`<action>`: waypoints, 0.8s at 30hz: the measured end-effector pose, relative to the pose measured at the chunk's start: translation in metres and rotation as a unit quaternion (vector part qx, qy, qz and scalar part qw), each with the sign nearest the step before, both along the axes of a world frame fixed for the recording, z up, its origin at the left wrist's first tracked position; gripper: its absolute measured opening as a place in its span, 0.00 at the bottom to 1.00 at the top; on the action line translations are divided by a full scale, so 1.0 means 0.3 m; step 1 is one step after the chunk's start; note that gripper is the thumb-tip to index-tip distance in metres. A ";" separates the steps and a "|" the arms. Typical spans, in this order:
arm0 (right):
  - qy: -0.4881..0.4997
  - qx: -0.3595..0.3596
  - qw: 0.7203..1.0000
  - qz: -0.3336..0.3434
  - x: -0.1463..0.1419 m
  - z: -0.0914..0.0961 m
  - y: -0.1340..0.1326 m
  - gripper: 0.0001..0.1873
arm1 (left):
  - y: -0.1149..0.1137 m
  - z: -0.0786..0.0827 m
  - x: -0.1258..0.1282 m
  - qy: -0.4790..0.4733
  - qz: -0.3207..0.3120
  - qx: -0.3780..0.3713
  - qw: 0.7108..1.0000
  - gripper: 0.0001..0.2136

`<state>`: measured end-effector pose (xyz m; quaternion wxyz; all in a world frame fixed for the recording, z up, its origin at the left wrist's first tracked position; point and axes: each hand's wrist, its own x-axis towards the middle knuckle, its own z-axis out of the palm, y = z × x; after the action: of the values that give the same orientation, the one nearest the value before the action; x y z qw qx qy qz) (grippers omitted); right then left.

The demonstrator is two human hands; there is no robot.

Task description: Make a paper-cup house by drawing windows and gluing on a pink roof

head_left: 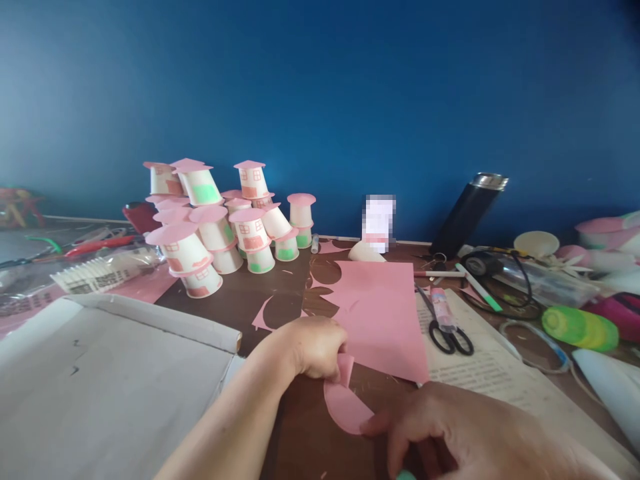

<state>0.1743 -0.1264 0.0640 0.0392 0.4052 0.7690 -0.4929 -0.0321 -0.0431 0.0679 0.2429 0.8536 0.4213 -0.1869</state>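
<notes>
My left hand (320,347) is closed, pinching a small piece of pink paper (345,404) with a rounded lower edge and a strip standing up at its top. The fingertips are partly hidden behind the knuckles. At the lower right, my right hand (445,427) is curled, one finger touching the right tip of that paper. Under its bent fingers a small green thing (405,475) shows, mostly cut off by the frame's bottom edge. Just beyond both hands lies a pink paper sheet (375,320) with curved pieces cut out of its left side.
Stacked paper cups (205,190) with pink roofs stand at the back left. An open cardboard box (125,380) lies at left. Black-handled scissors (450,340), a glue stick (442,310), a green-ended marker (480,288) and a dark flask (465,213) are at right. A phone (379,227) leans against the wall.
</notes>
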 end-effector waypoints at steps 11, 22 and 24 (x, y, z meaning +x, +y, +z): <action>0.107 0.196 0.962 -0.159 -0.015 -0.039 0.048 0.06 | 0.000 -0.010 -0.002 -0.001 -0.006 0.000 1.000 0.17; 0.037 0.193 0.974 -0.110 -0.067 -0.077 0.037 0.09 | -0.014 0.027 0.007 0.012 -0.012 -0.016 1.000 0.17; 0.029 0.197 0.974 -0.110 -0.066 -0.082 0.036 0.10 | -0.013 0.026 0.008 0.013 -0.012 -0.020 1.000 0.17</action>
<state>0.1546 -0.1156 0.0394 -0.1183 0.4722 0.8028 -0.3442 -0.0296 -0.0471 0.0757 0.2522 0.8510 0.4105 -0.2089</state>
